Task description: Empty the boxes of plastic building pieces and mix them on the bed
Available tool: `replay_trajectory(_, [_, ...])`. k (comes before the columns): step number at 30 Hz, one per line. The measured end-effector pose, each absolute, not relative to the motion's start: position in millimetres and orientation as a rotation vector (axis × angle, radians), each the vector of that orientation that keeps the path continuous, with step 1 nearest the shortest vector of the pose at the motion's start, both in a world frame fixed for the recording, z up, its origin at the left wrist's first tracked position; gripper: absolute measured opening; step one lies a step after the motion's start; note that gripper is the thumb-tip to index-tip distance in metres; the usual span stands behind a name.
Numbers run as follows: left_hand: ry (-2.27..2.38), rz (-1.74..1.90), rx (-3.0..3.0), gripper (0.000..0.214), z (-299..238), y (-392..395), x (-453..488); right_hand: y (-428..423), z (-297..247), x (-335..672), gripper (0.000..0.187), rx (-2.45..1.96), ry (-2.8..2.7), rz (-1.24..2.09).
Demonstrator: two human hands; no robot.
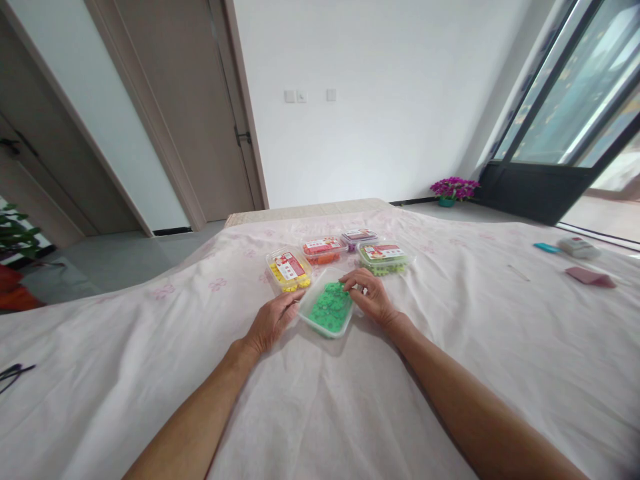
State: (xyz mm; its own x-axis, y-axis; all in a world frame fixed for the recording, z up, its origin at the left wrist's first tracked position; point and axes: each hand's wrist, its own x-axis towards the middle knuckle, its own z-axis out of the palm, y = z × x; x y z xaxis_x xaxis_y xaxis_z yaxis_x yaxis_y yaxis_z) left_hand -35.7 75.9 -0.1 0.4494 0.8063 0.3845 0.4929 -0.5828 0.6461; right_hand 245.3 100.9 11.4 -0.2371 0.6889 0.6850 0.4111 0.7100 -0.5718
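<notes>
A clear plastic container (pixel 303 312) of small green pieces (pixel 331 307) sits uncovered on the bed, turned at an angle. My left hand (pixel 275 320) grips its left edge, thumb and fingers closed on the rim. Over its far right side bends my right hand (pixel 369 293), fingers curled and pressed together above the green pieces. What lies between those fingertips is too small to make out. Just beyond stand lidded containers: one with yellow pieces (pixel 289 269), one with orange (pixel 324 249), one with purple (pixel 359 237) and one with light green (pixel 385 257).
A pale pink sheet (pixel 150 360) with folds covers the bed. Toward the right lie a white box (pixel 579 247), a blue item (pixel 546 247) and a pinkish folded piece (pixel 591 277). A dark thin object (pixel 16 375) rests at the left edge. Purple flowers (pixel 455 188) stand on the floor.
</notes>
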Motion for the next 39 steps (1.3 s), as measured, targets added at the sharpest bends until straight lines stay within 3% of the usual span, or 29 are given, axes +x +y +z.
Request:
replay_trajectory(6, [1.183,0.947,2.336,0.043,1,74,-32,100,8,237,0.027,-0.904,-1.925,0.238])
replay_trajectory(11, [1.200,1.028,2.343,0.040,0,72,-29,107,0,238,0.036,-1.224,-1.794,0.071])
replay_trajectory(19, [1.091,1.173,2.271,0.028,7,59,-18,107,-7,225,0.039,-1.108,-1.461,0.773])
replay_trajectory(23, [1.060,1.352,2.271,0.042,10,54,-11,96,-3,206,0.038,-1.029,-1.417,0.970])
replay_trajectory(29, [0.978,1.208,1.969,0.079,0,54,-1,85,1,191,0.038,-0.967,-1.632,0.923])
replay_trajectory(34, [0.994,1.135,1.726,0.069,-4,57,2,83,14,196,0.048,-1.051,-1.716,0.789])
replay_trajectory(39, [1.006,1.155,1.665,0.067,-2,57,4,67,47,192,0.052,-0.983,-1.759,1.077])
